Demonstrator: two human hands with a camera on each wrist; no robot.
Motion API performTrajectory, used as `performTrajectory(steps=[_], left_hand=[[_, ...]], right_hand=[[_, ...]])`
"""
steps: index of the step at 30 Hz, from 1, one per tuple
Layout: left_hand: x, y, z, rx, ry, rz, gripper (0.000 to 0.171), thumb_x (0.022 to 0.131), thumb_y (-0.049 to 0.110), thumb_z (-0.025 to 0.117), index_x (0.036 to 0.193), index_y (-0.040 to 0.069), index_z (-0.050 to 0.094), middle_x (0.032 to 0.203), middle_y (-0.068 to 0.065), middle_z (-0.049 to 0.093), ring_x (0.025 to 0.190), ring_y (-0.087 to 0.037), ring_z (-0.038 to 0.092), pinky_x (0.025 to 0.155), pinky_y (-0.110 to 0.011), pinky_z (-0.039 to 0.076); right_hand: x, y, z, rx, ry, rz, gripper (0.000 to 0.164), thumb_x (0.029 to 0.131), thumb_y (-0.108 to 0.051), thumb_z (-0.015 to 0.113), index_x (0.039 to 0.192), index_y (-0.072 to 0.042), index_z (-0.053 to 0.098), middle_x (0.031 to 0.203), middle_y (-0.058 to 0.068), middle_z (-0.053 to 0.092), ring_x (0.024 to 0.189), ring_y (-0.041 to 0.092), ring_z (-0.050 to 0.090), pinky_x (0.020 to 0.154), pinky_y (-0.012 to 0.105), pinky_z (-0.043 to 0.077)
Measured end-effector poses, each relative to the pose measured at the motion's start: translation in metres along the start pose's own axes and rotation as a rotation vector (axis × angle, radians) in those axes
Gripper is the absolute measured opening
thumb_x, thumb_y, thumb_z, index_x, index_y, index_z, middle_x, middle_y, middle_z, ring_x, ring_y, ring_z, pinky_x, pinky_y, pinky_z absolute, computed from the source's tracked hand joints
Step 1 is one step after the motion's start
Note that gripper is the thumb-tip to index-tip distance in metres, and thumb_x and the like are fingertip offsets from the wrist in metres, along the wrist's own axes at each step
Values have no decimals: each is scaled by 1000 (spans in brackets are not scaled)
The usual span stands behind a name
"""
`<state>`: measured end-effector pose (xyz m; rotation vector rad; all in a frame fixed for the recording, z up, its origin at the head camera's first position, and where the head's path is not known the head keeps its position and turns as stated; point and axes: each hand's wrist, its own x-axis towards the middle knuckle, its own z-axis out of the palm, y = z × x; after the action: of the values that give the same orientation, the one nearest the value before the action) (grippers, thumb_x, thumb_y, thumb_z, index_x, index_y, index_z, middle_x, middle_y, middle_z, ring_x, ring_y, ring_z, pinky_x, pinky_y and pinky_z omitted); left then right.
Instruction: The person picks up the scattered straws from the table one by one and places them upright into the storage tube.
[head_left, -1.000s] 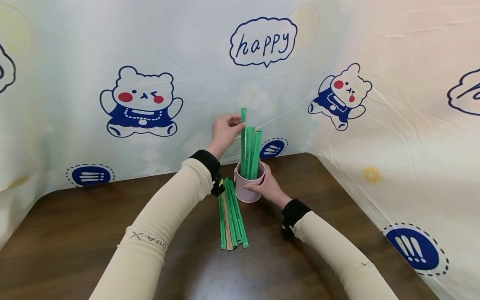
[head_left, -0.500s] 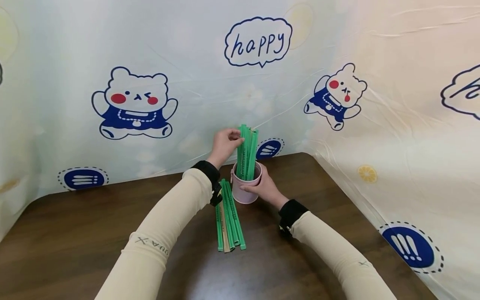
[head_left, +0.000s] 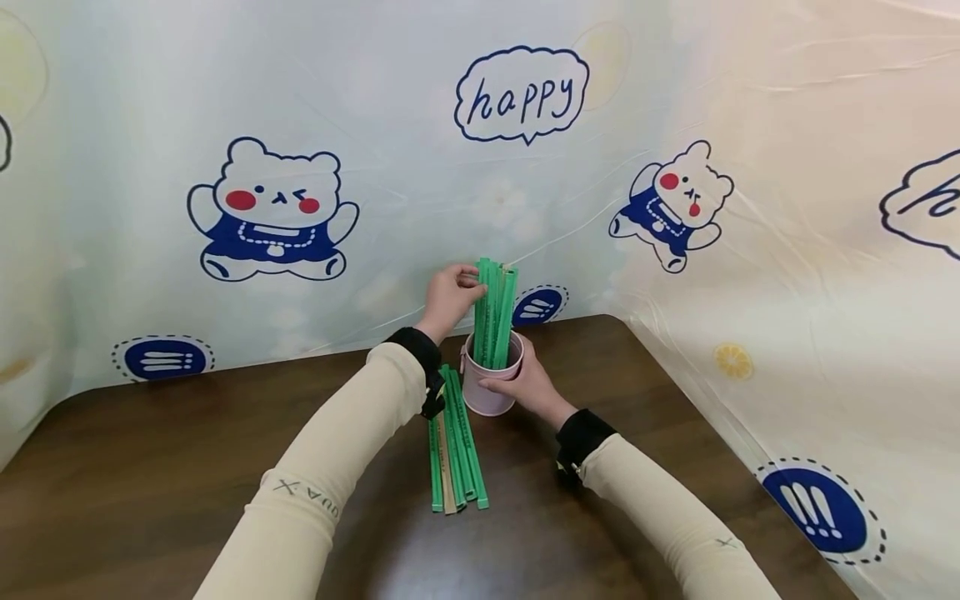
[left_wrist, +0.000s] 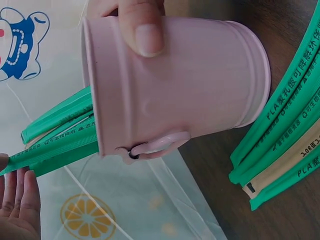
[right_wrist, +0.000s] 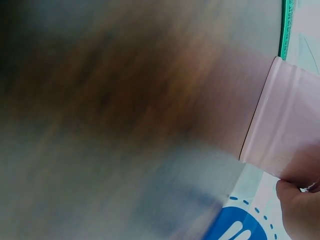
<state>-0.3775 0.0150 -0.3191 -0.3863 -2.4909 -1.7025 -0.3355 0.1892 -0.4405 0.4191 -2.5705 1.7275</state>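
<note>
In the head view, a small pink bucket (head_left: 489, 397) stands upright on the table with several green-wrapped straws (head_left: 497, 321) upright in it, marked "PLA" on their wrappers. My left hand (head_left: 450, 298) is at the top of these straws and pinches one by its upper end; the left wrist view shows the fingers (left_wrist: 26, 200) against that wrapper. My right hand (head_left: 534, 385) grips the bucket from the right, thumb across its front. More wrapped straws (head_left: 459, 450), one of them tan, lie on the table left of the bucket.
The brown table (head_left: 225, 483) ends at a patterned wall sheet (head_left: 405, 192) close behind the bucket. The sheet also rises along the right side. Black straps with cameras circle both wrists, the left one (head_left: 429, 367) above the lying straws.
My left hand has come down with its straw, which stood above the others and is now deep in the bucket, about level with them. The right hand keeps its grip on the bucket.
</note>
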Motion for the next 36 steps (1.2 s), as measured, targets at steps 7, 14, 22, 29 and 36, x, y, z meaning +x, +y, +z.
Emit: performTrajectory(steps=[7, 14, 22, 29, 36], left_hand=[[1, 0, -2, 0, 9, -9, 38, 100, 11, 64, 137, 1, 60, 130, -23, 66, 123, -36, 63, 100, -46, 55], [2, 1, 4, 30, 12, -4, 37, 100, 12, 66, 136, 2, 62, 129, -22, 68, 122, -35, 64, 100, -45, 56], [5, -4, 6, 34, 19, -15, 37, 99, 11, 67, 134, 1, 63, 128, -22, 67, 120, -35, 64, 99, -45, 56], [8, -6, 6, 61, 12, 2, 37, 99, 12, 68, 133, 0, 64, 129, -22, 68, 120, -35, 65, 100, -45, 57], [2, -13, 8, 124, -19, -20, 32, 99, 13, 67, 128, -1, 68, 126, -22, 70, 118, -35, 67, 99, -44, 58]], right_hand=[[2, 1, -1, -2, -6, 0, 99, 86, -13, 83, 159, -9, 17, 158, 18, 35, 143, 36, 42, 122, 56, 39], [2, 3, -3, -21, 7, 3, 98, 87, -13, 82, 159, -5, 16, 158, 20, 34, 143, 37, 42, 122, 57, 38], [3, 0, -2, -23, -4, 2, 99, 86, -13, 83, 159, -7, 16, 158, 19, 34, 143, 36, 43, 122, 56, 39], [6, 0, -3, -25, 3, 4, 100, 86, -13, 83, 159, -8, 16, 158, 19, 34, 143, 36, 42, 122, 57, 38], [5, 2, -1, -26, -5, 21, 99, 86, -13, 83, 159, -9, 15, 159, 18, 34, 144, 36, 42, 122, 56, 38]])
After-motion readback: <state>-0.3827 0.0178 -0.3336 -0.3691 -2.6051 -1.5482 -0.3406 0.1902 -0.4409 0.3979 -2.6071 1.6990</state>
